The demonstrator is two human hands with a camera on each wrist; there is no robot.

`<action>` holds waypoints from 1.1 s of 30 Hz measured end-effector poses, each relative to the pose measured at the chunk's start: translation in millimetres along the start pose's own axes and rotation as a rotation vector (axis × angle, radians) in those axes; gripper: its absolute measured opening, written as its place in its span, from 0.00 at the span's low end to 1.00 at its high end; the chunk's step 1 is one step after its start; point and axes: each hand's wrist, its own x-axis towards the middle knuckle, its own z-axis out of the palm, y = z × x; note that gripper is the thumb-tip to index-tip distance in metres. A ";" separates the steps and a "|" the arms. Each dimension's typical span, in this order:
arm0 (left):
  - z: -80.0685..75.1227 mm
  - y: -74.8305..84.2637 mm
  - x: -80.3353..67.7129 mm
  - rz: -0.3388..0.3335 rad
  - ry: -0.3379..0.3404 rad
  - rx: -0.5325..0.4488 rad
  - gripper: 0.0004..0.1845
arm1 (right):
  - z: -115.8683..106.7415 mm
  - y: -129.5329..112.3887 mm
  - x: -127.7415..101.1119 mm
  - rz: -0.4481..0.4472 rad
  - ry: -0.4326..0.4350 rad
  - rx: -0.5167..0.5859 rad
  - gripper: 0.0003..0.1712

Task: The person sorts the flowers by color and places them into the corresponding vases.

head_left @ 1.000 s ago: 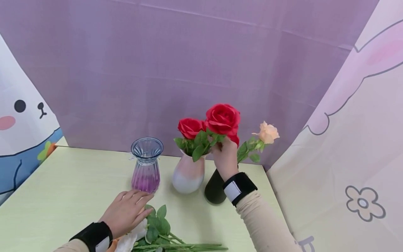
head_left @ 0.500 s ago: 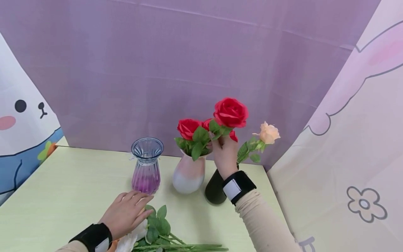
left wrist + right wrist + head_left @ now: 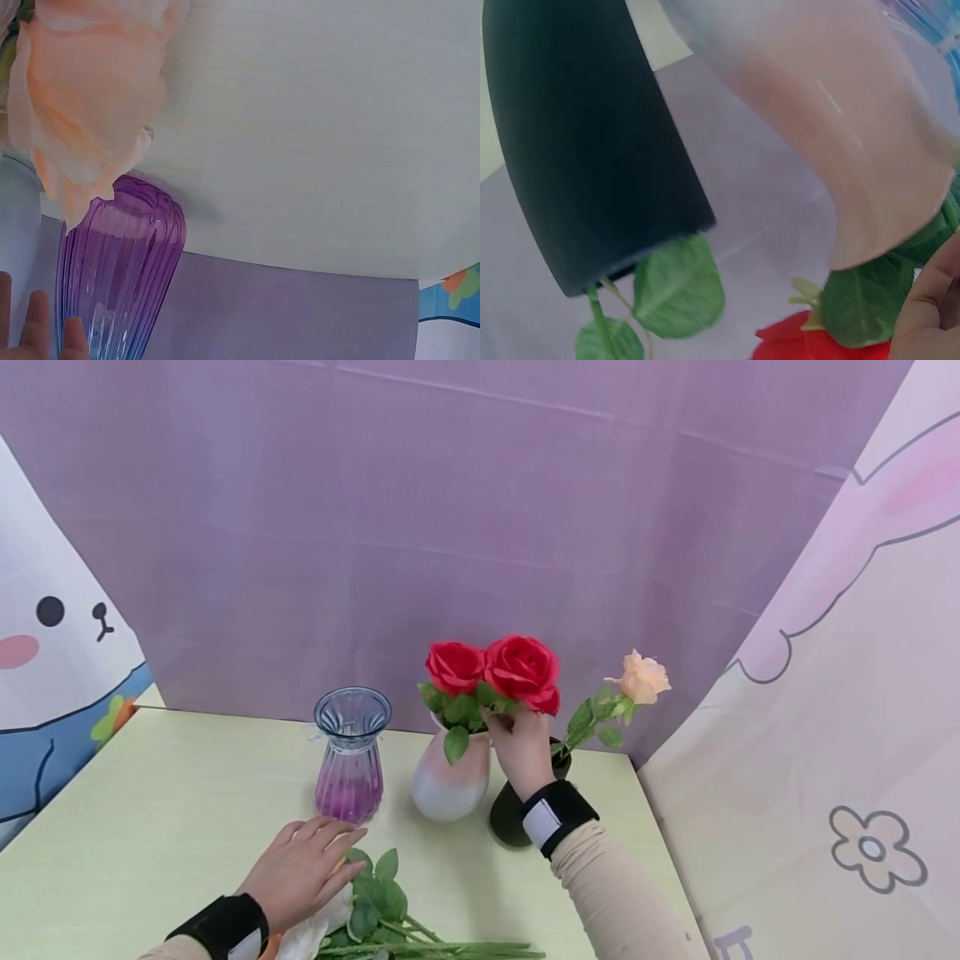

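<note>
My right hand (image 3: 521, 752) pinches the stem of a large red rose (image 3: 522, 668) just below its leaves, at the mouth of a pink-and-white vase (image 3: 450, 781). A second red rose (image 3: 453, 665) stands in that vase on the left. Seen from the right wrist, the fingers (image 3: 930, 300) are right beside the vase rim and a green leaf (image 3: 862, 304). My left hand (image 3: 303, 868) lies palm down with extended fingers over white flowers (image 3: 303, 937) and green leaves near the table's front. Its fingertips point toward a blue-and-purple glass vase (image 3: 349, 777).
Behind my right wrist stands a black vase (image 3: 508, 818), holding a peach rose (image 3: 643, 678) that leans right. Green stems (image 3: 465, 948) lie along the front of the pale table (image 3: 187, 793). A purple cloth (image 3: 375, 510) hangs behind, and printed cloths flank both sides.
The large red rose first rose and shifted right, then came down and left toward the pink-and-white vase with my right hand. My left hand has stayed in place.
</note>
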 end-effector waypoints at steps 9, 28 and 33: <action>2.5 -0.7 -4.9 0.013 0.002 0.025 0.37 | 37.4 42.3 -5.0 -0.031 -0.026 -0.077 0.10; 7.0 2.4 -6.9 -0.007 0.003 -0.011 0.37 | 39.4 22.8 -9.2 0.068 -0.180 -0.076 0.55; 1.4 0.1 -5.7 -0.010 -0.015 0.011 0.38 | 31.1 12.7 -18.7 0.073 -0.129 -0.085 0.50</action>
